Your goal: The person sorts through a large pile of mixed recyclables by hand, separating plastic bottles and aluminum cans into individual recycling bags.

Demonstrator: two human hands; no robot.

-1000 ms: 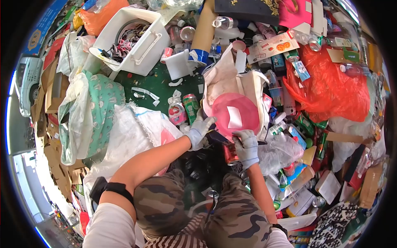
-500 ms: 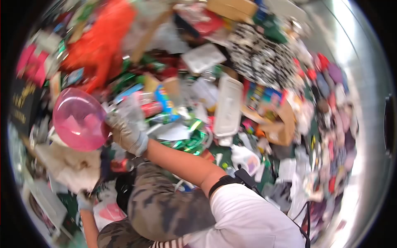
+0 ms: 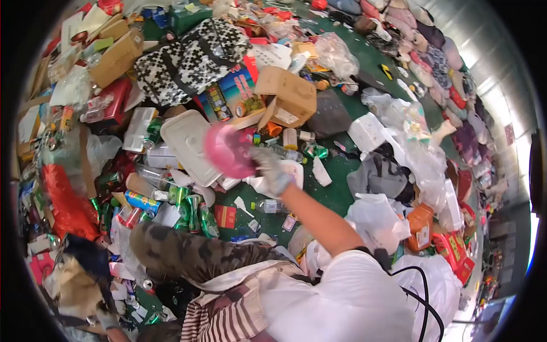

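My right hand (image 3: 273, 171), in a pale work glove, grips a translucent pink plastic bowl (image 3: 227, 151) by its edge. The bowl is smeared by motion and passes in front of a white plastic lid (image 3: 188, 145) and near an open cardboard box (image 3: 290, 94). Low on the left, my gloved left hand (image 3: 106, 318) is closed at the lower edge of a tan and dark sheet-like piece (image 3: 80, 288); blur hides its exact kind. Green cans (image 3: 194, 214) and a blue patterned can (image 3: 142, 201) lie beyond my knee.
Mixed waste covers the green floor (image 3: 307, 211). A black-and-white checked bag (image 3: 188, 60) lies at the back, a red plastic bag (image 3: 65, 202) at the left. White plastic bags (image 3: 373, 222) sit at the right, with a heap of stuffed bundles (image 3: 421, 51) along the wall. A black cable (image 3: 424, 285) hangs by my arm.
My view has swung to the right. My right hand has carried the pink bowl rightward, from beside the beige sheet to over the white lid. My left hand stays low at the left.
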